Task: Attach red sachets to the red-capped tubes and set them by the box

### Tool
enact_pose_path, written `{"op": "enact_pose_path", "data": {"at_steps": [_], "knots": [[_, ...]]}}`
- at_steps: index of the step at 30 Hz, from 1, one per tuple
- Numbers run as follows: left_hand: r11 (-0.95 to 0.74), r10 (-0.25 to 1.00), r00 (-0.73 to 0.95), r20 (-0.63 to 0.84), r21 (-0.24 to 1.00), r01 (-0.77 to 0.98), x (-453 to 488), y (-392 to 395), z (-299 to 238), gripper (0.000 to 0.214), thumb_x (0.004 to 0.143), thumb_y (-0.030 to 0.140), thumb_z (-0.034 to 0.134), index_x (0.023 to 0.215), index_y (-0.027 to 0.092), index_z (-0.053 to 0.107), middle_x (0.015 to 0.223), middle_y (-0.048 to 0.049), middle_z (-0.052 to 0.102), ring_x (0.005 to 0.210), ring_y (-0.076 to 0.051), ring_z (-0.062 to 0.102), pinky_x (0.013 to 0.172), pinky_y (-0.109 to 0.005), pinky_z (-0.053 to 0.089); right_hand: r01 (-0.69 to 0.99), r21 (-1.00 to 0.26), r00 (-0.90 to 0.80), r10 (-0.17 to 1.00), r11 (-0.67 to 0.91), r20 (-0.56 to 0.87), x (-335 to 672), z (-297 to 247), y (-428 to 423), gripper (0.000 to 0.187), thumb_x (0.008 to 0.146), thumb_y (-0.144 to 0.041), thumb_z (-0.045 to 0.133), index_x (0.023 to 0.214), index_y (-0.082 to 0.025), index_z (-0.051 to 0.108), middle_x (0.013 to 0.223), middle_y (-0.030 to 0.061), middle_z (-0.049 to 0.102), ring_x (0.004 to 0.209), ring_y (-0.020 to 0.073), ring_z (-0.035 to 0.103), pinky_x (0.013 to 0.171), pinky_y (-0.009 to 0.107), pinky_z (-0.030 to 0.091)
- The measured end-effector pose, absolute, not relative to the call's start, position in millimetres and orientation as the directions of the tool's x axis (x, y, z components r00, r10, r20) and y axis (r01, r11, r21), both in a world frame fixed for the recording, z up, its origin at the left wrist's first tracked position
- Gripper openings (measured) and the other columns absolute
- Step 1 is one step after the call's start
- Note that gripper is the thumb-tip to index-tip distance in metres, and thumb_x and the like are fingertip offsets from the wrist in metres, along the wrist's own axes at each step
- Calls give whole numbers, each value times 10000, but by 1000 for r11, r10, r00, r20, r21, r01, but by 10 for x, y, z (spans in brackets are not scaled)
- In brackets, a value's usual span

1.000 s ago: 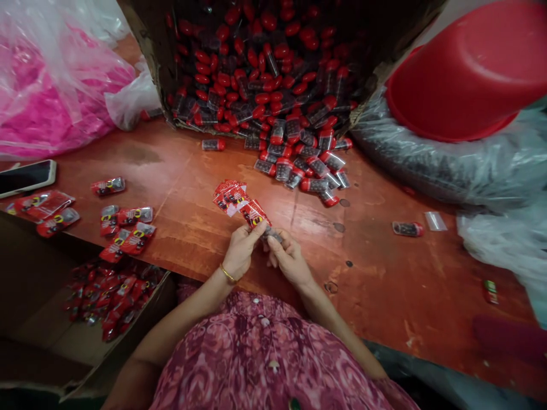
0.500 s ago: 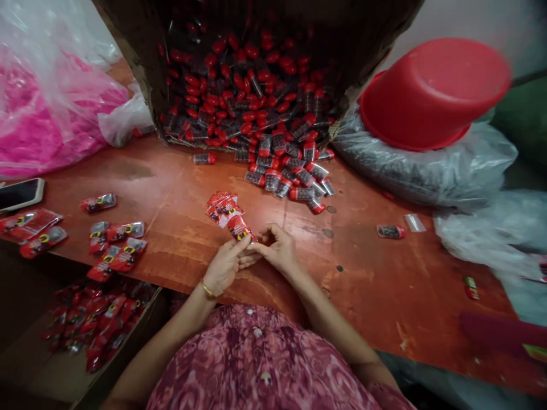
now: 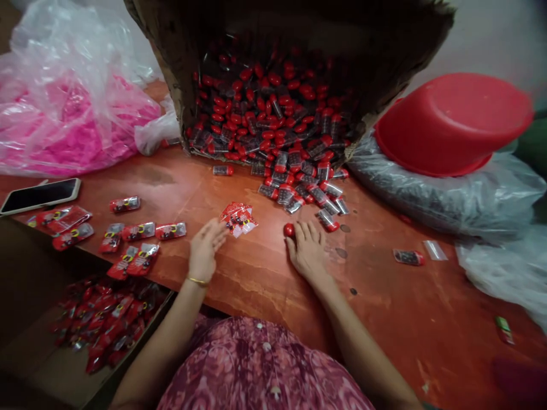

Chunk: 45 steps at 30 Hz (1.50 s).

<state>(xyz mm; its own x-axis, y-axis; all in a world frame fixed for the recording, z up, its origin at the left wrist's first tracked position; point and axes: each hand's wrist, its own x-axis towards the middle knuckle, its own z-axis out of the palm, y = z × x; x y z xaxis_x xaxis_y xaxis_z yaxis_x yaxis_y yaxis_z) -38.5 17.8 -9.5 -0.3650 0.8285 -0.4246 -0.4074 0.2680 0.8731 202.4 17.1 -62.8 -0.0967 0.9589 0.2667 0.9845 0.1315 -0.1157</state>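
Observation:
My left hand [image 3: 204, 249] lies low over the red-brown table [image 3: 239, 273], fingers stretched out and empty, its tips just short of a small stack of red printed sachets [image 3: 238, 218]. My right hand [image 3: 308, 251] rests flat on the table with fingers spread, pointing at the spill of red-capped clear vials [image 3: 307, 191]. One red cap [image 3: 289, 230] sits against its thumb side; I cannot tell whether it is gripped. The vials pour out of a tipped cardboard box [image 3: 171, 85].
Filled sachets [image 3: 132, 239] lie at the left edge, more in an open carton [image 3: 98, 322] below it. A phone [image 3: 40, 195], a pink plastic bag [image 3: 64, 125], a red basin [image 3: 453, 122] on a clear bag [image 3: 448, 193] and a stray vial [image 3: 408, 257] ring the table.
Both hands were together holding the sachet stack and a vial. They have parted: the stack now lies on the table, another filled sachet lies at the left, and my right hand moved toward the vials.

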Motion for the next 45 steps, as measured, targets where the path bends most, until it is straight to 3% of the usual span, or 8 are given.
{"op": "enact_pose_path", "data": {"at_steps": [5, 10, 16, 21, 25, 32, 41, 45], "knots": [[10, 983, -153, 100, 808, 590, -111, 419, -282, 253, 718, 252, 641, 964, 240, 695, 1341, -106, 511, 1327, -326, 319, 1082, -521, 189, 973, -159, -103, 928, 169, 357, 1959, -728, -48, 439, 890, -373, 395, 1220, -112, 518, 1270, 200, 530, 1241, 330, 390, 978, 504, 303], [-53, 991, -34, 131, 606, 794, -130, 465, -433, 219, 781, 247, 549, 896, 301, 726, 1254, -61, 590, 1316, -341, 328, 1065, -564, 178, 959, -231, -62, 915, 166, 399, 1986, -709, -82, 389, 889, -355, 414, 1177, -129, 547, 1258, 195, 544, 1245, 319, 406, 973, 504, 314], [-59, 982, -83, 170, 694, 717, -93, 294, -369, 255, 811, 319, 513, 959, 278, 716, 1261, -75, 586, 1272, -314, 402, 1035, -524, 267, 805, -515, -60, 905, 293, 421, 1764, -506, -119, 255, 875, -310, 459, 1007, -170, 627, 1113, 137, 642, 1070, 255, 551, 932, 440, 375], [-132, 974, -61, 218, 768, 627, 23, 160, -145, 247, 813, 326, 530, 976, 280, 709, 1302, -59, 553, 1298, -279, 387, 1078, -481, 221, 314, -938, 66, 983, 145, 174, 1417, -340, 14, 246, 828, -385, 533, 957, -192, 615, 894, 58, 676, 790, 173, 601, 731, 312, 469], [-148, 972, -95, 213, 878, 456, 84, 42, -20, 232, 780, 317, 587, 977, 280, 705, 1280, -44, 574, 1288, -250, 404, 1097, -427, 211, 15, -999, 102, 994, 49, 50, 1316, -246, 103, 214, 803, -398, 550, 793, -192, 607, 746, 3, 641, 681, 134, 565, 683, 267, 453], [458, 885, 41, -463, 854, -248, 170, -98, -9, 336, 603, 483, 727, 661, 158, 665, 669, -42, 668, 685, -168, 622, 613, -252, 476, 137, -989, 226, 970, 63, 94, 1402, -237, -3, 333, 823, -443, 492, 596, -199, 482, 545, -48, 439, 531, 99, 391, 534, 231, 329], [510, 815, 6, -580, 712, -482, 229, -132, -30, 385, 455, 373, 825, 706, 138, 653, 678, -15, 674, 635, -110, 599, 610, -221, 465, 160, -983, 90, 990, 93, 108, 1286, -330, -220, 282, 861, -379, 450, 661, -200, 537, 606, -16, 524, 568, 122, 478, 559, 246, 399], [538, 796, 17, -605, 693, -480, 129, -118, -30, 346, 486, 342, 820, 713, 139, 656, 705, -18, 694, 609, -98, 605, 593, -209, 454, 501, -833, -44, 968, 236, 247, 1624, -316, -219, 260, 890, -366, 398, 883, -206, 603, 846, 55, 643, 806, 186, 569, 765, 328, 439]]}}
